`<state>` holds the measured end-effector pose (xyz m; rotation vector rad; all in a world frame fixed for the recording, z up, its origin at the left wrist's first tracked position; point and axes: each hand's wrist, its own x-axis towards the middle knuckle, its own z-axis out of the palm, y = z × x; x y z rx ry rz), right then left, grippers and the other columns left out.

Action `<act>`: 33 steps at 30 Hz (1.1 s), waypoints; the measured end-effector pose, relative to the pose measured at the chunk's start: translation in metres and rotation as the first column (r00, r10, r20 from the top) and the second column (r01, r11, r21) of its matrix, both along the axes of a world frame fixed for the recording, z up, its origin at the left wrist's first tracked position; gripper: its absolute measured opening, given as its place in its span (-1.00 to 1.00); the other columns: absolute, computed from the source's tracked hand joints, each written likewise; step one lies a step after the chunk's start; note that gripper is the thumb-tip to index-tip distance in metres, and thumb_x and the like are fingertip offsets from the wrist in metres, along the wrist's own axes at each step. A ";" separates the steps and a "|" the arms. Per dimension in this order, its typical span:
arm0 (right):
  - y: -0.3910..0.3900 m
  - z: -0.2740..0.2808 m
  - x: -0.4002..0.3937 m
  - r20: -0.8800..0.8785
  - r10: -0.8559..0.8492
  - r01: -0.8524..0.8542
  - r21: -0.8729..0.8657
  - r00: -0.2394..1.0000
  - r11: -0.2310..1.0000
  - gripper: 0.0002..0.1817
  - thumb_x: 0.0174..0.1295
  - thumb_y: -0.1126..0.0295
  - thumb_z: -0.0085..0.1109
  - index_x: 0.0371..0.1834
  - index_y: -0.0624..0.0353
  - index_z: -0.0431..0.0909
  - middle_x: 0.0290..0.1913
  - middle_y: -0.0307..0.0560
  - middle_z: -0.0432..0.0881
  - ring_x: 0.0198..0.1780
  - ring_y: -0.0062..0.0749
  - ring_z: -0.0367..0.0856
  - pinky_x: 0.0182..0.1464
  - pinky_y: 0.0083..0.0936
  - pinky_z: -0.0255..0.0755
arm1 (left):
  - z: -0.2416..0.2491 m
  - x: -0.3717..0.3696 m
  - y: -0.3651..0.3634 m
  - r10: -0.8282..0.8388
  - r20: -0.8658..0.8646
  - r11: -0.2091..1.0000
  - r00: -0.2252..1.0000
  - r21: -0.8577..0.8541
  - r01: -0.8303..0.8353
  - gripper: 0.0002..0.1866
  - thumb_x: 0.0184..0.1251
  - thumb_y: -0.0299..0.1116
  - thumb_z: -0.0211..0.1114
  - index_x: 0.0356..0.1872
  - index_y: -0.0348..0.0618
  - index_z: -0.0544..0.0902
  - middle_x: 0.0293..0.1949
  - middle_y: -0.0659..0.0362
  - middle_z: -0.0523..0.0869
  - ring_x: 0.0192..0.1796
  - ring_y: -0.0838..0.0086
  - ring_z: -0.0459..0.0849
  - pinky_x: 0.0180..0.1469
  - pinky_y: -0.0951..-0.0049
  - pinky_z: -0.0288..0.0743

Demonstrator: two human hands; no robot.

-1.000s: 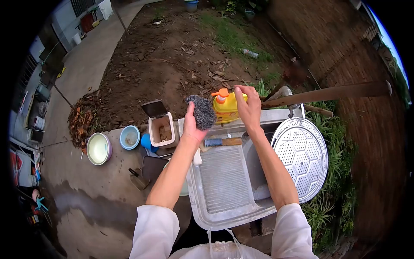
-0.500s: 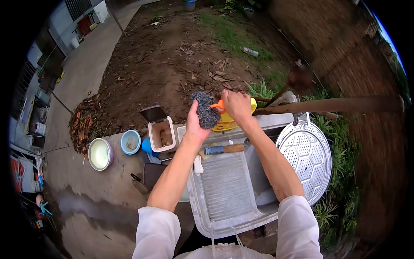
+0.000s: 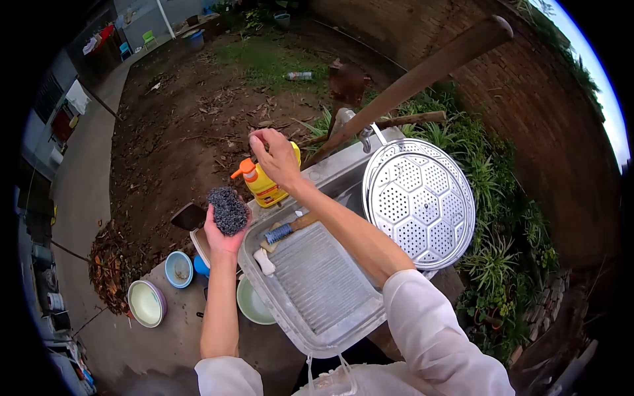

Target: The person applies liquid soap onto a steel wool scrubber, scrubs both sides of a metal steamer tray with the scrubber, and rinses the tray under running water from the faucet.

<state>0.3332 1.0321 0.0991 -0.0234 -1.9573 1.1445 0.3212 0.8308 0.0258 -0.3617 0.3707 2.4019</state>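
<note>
My left hand [image 3: 226,239] holds a dark steel-wool scrubber [image 3: 228,210] in its palm, left of the sink. My right hand [image 3: 274,155] is raised beside and above a yellow bottle [image 3: 267,190] with an orange pump top [image 3: 246,169]; its fingers are apart and nothing shows between them. The bottle stands on the back rim of the metal sink [image 3: 317,340]. On the sink's ledge lie a brush with a wooden handle [image 3: 304,221] and a white bar-like piece [image 3: 264,261].
A perforated metal steamer tray [image 3: 422,204] rests at the sink's right, near the faucet [image 3: 364,135]. A thick wooden pole [image 3: 422,79] slants above it. Basins [image 3: 146,303], [image 3: 179,269] and a pale green bowl [image 3: 254,303] stand at the lower left.
My right hand has come off the pump and its fingers have opened. My left hand has moved away from the bottle with the scrubber. The view has turned to the right.
</note>
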 end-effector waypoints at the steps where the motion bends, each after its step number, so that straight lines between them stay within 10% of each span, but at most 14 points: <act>1: -0.002 0.001 0.024 0.027 0.046 -0.044 -0.081 0.999 0.996 -0.74 0.38 0.28 0.12 -0.16 0.30 0.59 -0.27 0.08 0.63 -0.20 -0.08 0.63 -0.09 -0.27 0.46 | -0.003 0.006 -0.006 -0.002 0.014 1.000 1.000 0.004 0.002 -0.53 0.46 -0.04 0.04 0.16 -0.18 0.54 0.09 0.00 0.66 0.09 0.14 0.60 0.14 0.02 0.48; 6: 0.053 -0.076 0.205 0.275 -0.277 0.315 -0.107 0.921 0.943 -0.76 0.29 0.39 0.21 -0.05 0.27 0.60 -0.20 0.01 0.68 -0.22 -0.30 0.68 -0.17 -0.39 0.52 | -0.038 0.049 -0.044 -0.031 0.045 0.999 0.998 0.020 0.030 -0.53 0.41 -0.05 0.15 0.17 -0.15 0.55 0.11 0.06 0.66 0.10 0.19 0.61 0.11 0.09 0.48; 8: 0.125 -0.145 0.294 0.450 -0.554 0.678 -0.175 0.700 0.714 -0.74 0.27 0.36 0.22 -0.05 0.28 0.60 -0.28 -0.01 0.71 -0.23 -0.30 0.68 -0.18 -0.38 0.52 | -0.047 0.077 -0.061 -0.036 0.121 0.999 0.992 0.000 0.036 -0.55 0.40 -0.06 0.18 0.16 -0.14 0.56 0.11 0.08 0.66 0.10 0.21 0.61 0.11 0.12 0.49; 10: 0.191 -0.183 0.390 0.511 -0.798 0.886 0.137 0.319 0.442 -0.72 0.23 0.33 0.22 -0.06 0.26 0.58 -0.21 0.04 0.66 -0.22 -0.18 0.65 -0.10 -0.28 0.50 | -0.063 0.105 -0.078 -0.041 0.129 0.998 0.991 -0.047 0.047 -0.57 0.40 -0.08 0.20 0.14 -0.13 0.58 0.10 0.09 0.67 0.09 0.22 0.62 0.10 0.14 0.49; 13: 0.250 -0.213 0.492 0.672 -0.727 0.887 0.410 -0.139 0.210 -0.52 0.16 0.12 0.30 0.01 0.27 0.53 0.00 0.22 0.59 0.04 0.09 0.58 0.12 -0.11 0.43 | -0.079 0.146 -0.089 -0.006 0.249 0.990 0.969 -0.135 0.041 -0.58 0.40 -0.06 0.19 0.10 -0.12 0.60 0.04 0.10 0.68 0.06 0.24 0.62 0.08 0.16 0.49; 20: 0.329 -0.223 0.513 0.617 -0.782 0.858 0.352 0.087 0.373 -0.43 0.18 0.06 0.34 0.05 0.34 0.50 0.05 0.32 0.52 0.11 0.16 0.52 0.17 -0.14 0.41 | -0.095 0.219 -0.069 0.076 0.319 0.969 0.945 -0.245 0.005 -0.57 0.38 -0.06 0.18 0.07 -0.16 0.60 -0.01 0.09 0.69 0.05 0.23 0.62 0.08 0.14 0.48; 26: 0.377 -0.224 0.491 0.771 -0.635 0.817 0.392 -0.041 0.423 -0.21 0.04 -0.13 0.43 0.07 0.38 0.49 0.06 0.33 0.58 0.13 0.17 0.53 0.18 -0.10 0.41 | -0.084 0.259 -0.017 0.081 0.312 0.966 0.946 -0.259 0.002 -0.57 0.39 -0.06 0.16 0.06 -0.18 0.60 -0.01 0.06 0.69 0.04 0.20 0.62 0.08 0.12 0.49; 30: 0.408 -0.229 0.513 0.845 -0.511 0.865 0.130 0.159 0.484 -0.21 -0.01 -0.18 0.44 -0.02 0.38 0.51 -0.09 0.23 0.66 -0.04 0.05 0.64 0.08 -0.19 0.46 | -0.083 0.273 0.006 0.067 0.309 0.968 0.949 -0.249 0.013 -0.58 0.39 -0.07 0.16 0.06 -0.18 0.60 -0.01 0.06 0.69 0.05 0.19 0.62 0.09 0.11 0.49; 33: 0.412 -0.232 0.519 0.690 -0.386 0.760 -0.381 0.613 0.526 -0.41 0.27 0.06 0.31 0.08 0.43 0.50 -0.10 0.05 0.69 -0.16 -0.34 0.68 -0.09 -0.43 0.54 | -0.083 0.282 0.017 0.096 0.340 0.965 0.936 -0.262 -0.004 -0.60 0.41 -0.07 0.14 0.05 -0.17 0.61 -0.02 0.07 0.69 0.05 0.20 0.61 0.08 0.11 0.49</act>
